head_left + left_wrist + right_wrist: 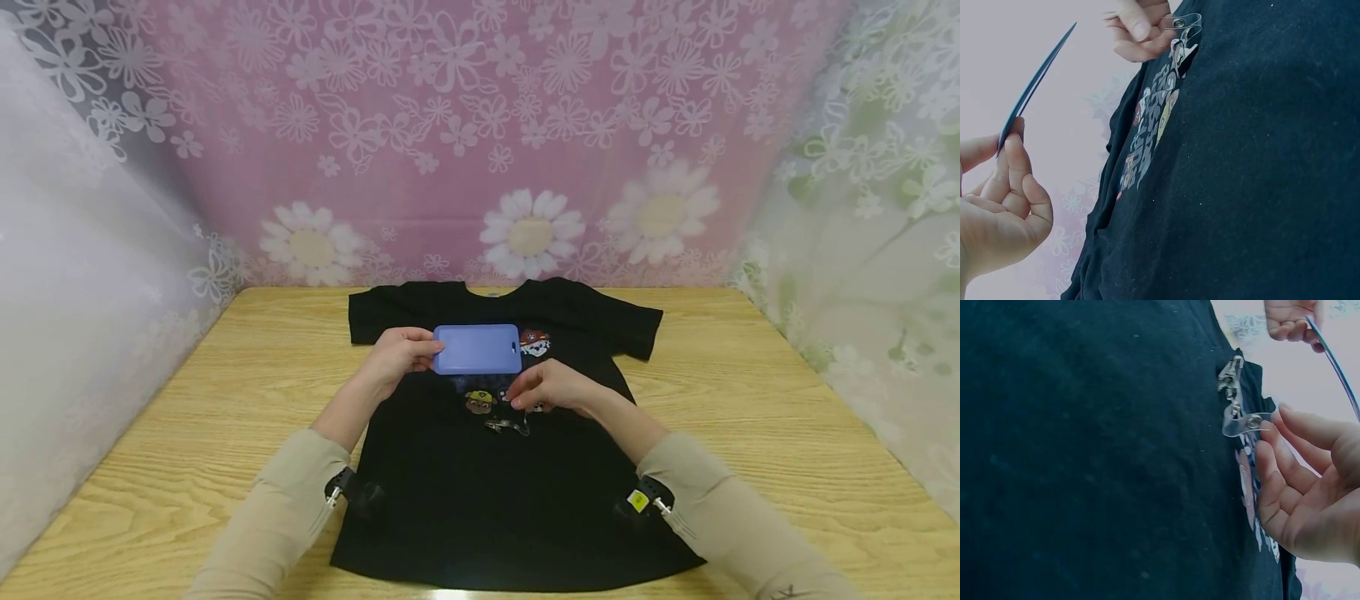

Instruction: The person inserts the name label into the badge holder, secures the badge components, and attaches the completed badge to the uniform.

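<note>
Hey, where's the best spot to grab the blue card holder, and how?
Probably pinch the card holder across its left short edge, coming from the left, where the left hand grips it. It is thin and flat, and that leaves the slot near its right end uncovered.

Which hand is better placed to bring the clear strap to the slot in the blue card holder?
Likely the right hand: it pinches the clear strap near the slotted end of the blue card holder, whose opposite end the left hand grips. The left hand seems better suited to steadying.
</note>
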`<move>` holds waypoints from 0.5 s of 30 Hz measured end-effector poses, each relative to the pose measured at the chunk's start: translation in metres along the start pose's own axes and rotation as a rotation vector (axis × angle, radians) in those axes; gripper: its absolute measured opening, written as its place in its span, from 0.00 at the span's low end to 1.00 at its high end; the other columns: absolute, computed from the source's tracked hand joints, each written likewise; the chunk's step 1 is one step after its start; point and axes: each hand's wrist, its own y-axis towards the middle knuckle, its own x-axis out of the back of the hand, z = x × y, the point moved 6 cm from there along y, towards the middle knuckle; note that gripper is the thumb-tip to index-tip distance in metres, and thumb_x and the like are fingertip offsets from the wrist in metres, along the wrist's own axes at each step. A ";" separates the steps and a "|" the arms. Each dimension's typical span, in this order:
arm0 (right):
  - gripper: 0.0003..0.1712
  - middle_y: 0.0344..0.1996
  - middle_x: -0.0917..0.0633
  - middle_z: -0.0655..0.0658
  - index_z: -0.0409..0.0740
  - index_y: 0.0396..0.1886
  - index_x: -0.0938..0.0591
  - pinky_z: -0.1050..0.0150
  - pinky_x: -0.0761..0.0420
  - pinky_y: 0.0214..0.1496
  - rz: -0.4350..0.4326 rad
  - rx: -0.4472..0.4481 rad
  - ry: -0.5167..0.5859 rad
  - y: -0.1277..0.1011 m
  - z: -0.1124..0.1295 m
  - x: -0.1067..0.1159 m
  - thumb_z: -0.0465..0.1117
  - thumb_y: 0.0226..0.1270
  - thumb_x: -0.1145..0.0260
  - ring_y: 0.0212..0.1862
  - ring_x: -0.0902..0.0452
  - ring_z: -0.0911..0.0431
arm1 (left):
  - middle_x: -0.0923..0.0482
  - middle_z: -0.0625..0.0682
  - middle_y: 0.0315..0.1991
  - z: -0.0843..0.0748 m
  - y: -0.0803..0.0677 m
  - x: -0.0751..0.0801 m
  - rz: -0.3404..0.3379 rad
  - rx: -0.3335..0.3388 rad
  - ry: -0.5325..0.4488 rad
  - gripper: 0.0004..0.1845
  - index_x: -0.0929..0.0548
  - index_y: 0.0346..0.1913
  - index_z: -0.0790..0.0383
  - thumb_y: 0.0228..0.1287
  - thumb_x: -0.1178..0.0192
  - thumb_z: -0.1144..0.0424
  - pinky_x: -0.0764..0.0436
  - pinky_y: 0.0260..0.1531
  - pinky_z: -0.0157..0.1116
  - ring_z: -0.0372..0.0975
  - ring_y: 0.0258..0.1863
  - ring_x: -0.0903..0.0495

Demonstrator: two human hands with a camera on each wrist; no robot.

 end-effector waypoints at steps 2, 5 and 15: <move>0.13 0.28 0.17 0.49 0.37 0.41 0.16 0.63 0.28 0.30 0.023 0.003 -0.025 0.001 -0.001 -0.004 0.39 0.57 0.33 0.30 0.26 0.57 | 0.25 0.49 0.22 0.000 0.000 0.001 -0.002 0.001 -0.001 0.09 0.21 0.38 0.73 0.58 0.40 0.69 0.26 0.36 0.40 0.37 0.22 0.25; 0.14 0.26 0.16 0.49 0.37 0.40 0.16 0.65 0.29 0.28 0.047 0.011 -0.050 0.003 -0.001 -0.009 0.38 0.55 0.31 0.28 0.25 0.59 | 0.25 0.49 0.21 0.001 0.001 0.001 -0.005 0.004 -0.004 0.10 0.22 0.38 0.74 0.58 0.40 0.69 0.26 0.34 0.38 0.37 0.22 0.25; 0.19 0.22 0.17 0.50 0.32 0.44 0.19 0.69 0.35 0.19 0.122 0.017 -0.021 0.002 0.004 -0.023 0.34 0.52 0.30 0.20 0.28 0.61 | 0.24 0.48 0.21 0.000 0.002 -0.002 0.000 0.008 -0.019 0.09 0.22 0.38 0.74 0.59 0.41 0.69 0.27 0.30 0.34 0.37 0.22 0.25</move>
